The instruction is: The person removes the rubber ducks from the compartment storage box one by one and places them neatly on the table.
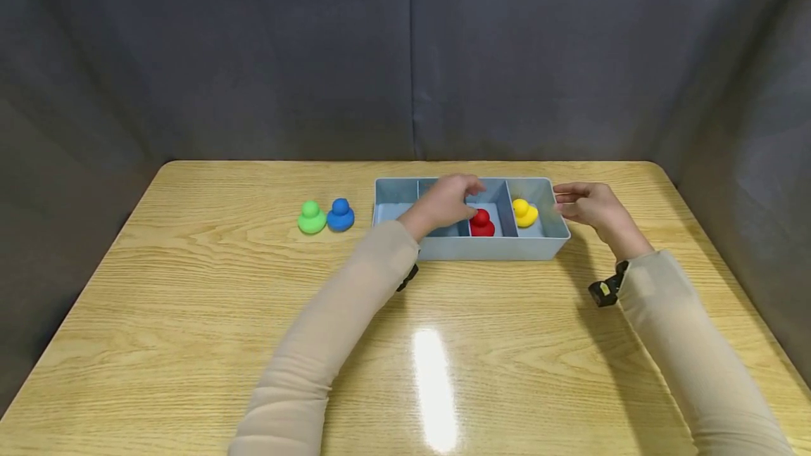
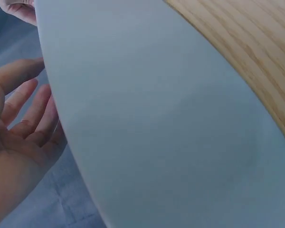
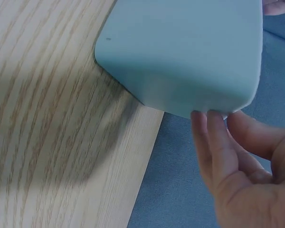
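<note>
A blue-grey divided tray (image 1: 488, 248) stands on the wooden table (image 1: 209, 301). In one of its compartments sits a red duck (image 1: 482, 223), and a yellow duck (image 1: 524, 212) sits in the rightmost one. My left hand (image 1: 446, 201) hovers over the tray just left of the red duck, fingers relaxed and holding nothing. The left wrist view shows that hand (image 2: 19, 128) with loose fingers beside the tray's wall (image 2: 156, 118). My right hand (image 1: 586, 206) is at the tray's right end. Its straight fingers (image 3: 213, 142) lie at the tray's corner (image 3: 180, 52).
A green duck (image 1: 312, 217) and a blue duck (image 1: 340, 214) stand side by side on the table, left of the tray. A grey cloth backdrop surrounds the table. The table's right edge (image 3: 147, 156) runs just below the tray's corner.
</note>
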